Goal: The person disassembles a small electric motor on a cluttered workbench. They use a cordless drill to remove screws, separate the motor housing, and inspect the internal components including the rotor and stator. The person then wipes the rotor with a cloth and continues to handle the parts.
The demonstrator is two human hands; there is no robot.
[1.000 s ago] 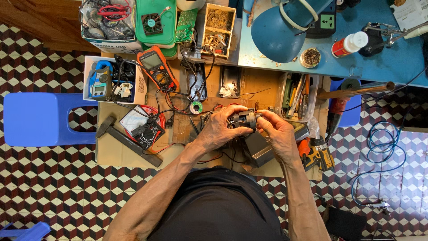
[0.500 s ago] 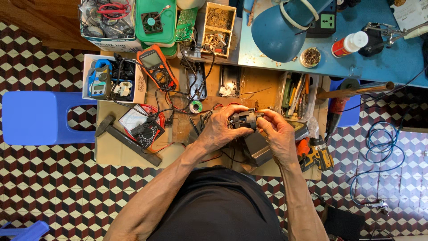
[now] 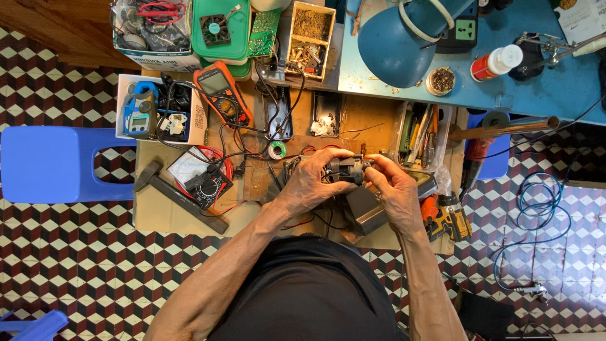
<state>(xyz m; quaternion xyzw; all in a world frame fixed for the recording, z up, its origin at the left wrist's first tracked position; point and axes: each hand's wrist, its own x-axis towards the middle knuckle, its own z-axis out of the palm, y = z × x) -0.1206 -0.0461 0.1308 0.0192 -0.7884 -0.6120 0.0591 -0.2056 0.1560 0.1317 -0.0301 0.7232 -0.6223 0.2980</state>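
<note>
Head view: gripping a small dark electric motor (image 3: 344, 169) in the left hand (image 3: 314, 184), fingers curled shut around its body, thumb pressing beneath. Pinching the motor's right end with the right hand (image 3: 394, 189) — fingertips closed on it, the rest of the hand relaxed. Holding the motor just above the cluttered cardboard-topped workbench (image 3: 164, 218), over a grey metal casing (image 3: 365, 209). Lying to the left: an analog multimeter (image 3: 205, 181) with red leads, and an orange digital multimeter (image 3: 222, 93) further up. Sitting just right of the hands — a yellow-and-black cordless drill (image 3: 447, 216). Standing at far left, a blue plastic stool (image 3: 53, 164).
</note>
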